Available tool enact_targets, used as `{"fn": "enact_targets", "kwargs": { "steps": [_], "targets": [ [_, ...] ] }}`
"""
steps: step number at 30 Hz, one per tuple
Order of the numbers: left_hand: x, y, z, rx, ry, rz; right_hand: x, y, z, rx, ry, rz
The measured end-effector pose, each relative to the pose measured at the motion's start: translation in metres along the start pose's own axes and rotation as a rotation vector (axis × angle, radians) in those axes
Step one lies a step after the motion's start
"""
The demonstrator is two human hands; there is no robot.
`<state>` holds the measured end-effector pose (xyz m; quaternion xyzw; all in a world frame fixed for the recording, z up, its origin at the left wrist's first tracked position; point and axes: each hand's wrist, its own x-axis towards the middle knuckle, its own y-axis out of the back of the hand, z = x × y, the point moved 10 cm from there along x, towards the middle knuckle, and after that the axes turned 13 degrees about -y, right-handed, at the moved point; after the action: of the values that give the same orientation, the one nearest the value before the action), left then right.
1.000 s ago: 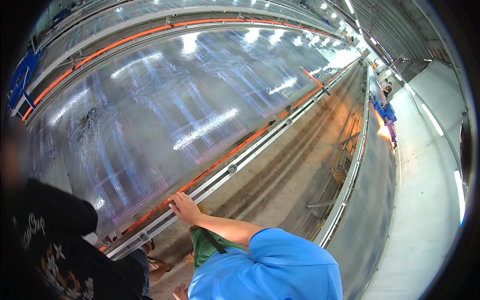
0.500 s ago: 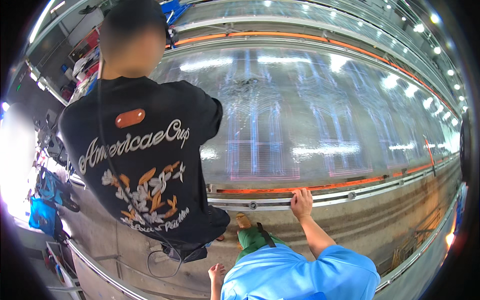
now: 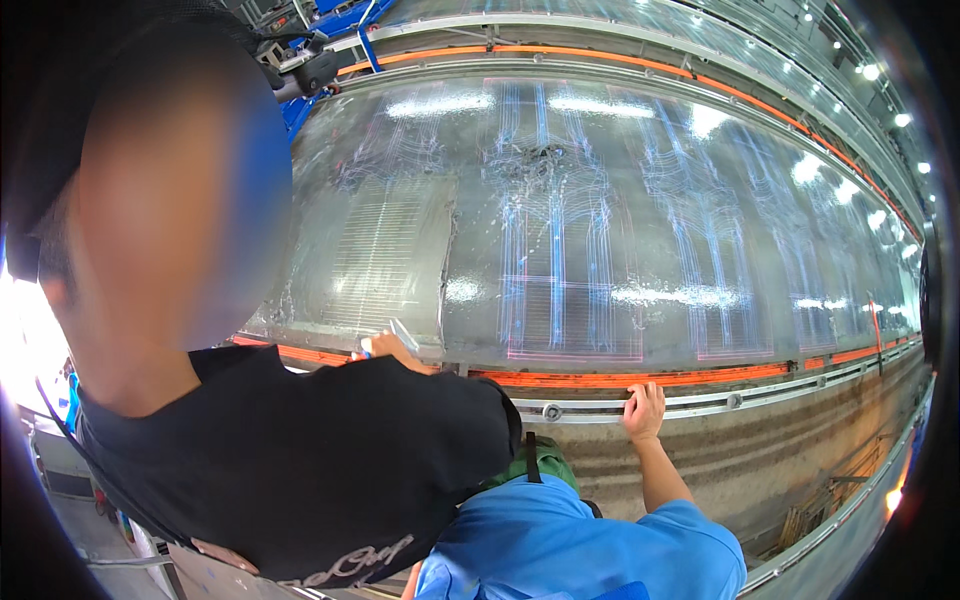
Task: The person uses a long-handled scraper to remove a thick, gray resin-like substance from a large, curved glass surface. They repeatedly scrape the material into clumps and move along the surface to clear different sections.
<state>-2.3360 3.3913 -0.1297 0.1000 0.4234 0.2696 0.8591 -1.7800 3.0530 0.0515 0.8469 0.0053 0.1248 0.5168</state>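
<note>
My right hand (image 3: pixel 645 408) rests on the silver metal rail (image 3: pixel 690 405) at the table's near edge, with its fingers curled over the top. Beyond the rail runs an orange strip (image 3: pixel 640 378). The long table (image 3: pixel 470 325) has a glossy grey surface, marked with blue and pink line patterns (image 3: pixel 557 240). My left hand is out of sight; the co-worker's body covers that side. The co-worker's hand (image 3: pixel 395 348) is at the near edge of the table, by a small flat pale tool (image 3: pixel 405 333) whose kind I cannot make out.
A co-worker in a black shirt (image 3: pixel 300 450) leans in close on my left, blocking much of that side. Blue equipment (image 3: pixel 340 22) stands at the far left end. A second rail (image 3: pixel 520 62) follows the table's far edge. Metal bars (image 3: pixel 800 520) lie low at the right.
The co-worker has turned and leaned in toward the table, and a hand and tool now show there. My view has shifted left. My left hand has gone out of sight; my right stays on the rail.
</note>
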Motion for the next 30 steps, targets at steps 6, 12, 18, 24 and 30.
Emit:
{"fn": "enact_targets", "kwargs": {
  "steps": [6,12,18,24,30],
  "targets": [
    [0.025,0.048,0.019,-0.092,-0.035,-0.003,-0.01,0.0,-0.024,-0.153,-0.048,0.066],
    [0.029,0.055,0.044,-0.162,-0.232,-0.197,-0.08,-0.021,-0.131,0.259,-0.106,-0.007],
    [-0.014,0.042,0.043,-0.424,-0.534,-0.489,-0.219,-0.081,-0.194,1.038,-0.634,-0.256],
    [-0.051,0.162,-0.084,-0.511,-0.343,-0.243,-0.325,-0.135,-0.217,0.71,-0.864,-0.576],
    [-0.06,0.266,-0.113,-0.402,-0.211,-0.206,-0.438,-0.242,-0.282,0.082,-0.683,-1.392]
  ]
}}
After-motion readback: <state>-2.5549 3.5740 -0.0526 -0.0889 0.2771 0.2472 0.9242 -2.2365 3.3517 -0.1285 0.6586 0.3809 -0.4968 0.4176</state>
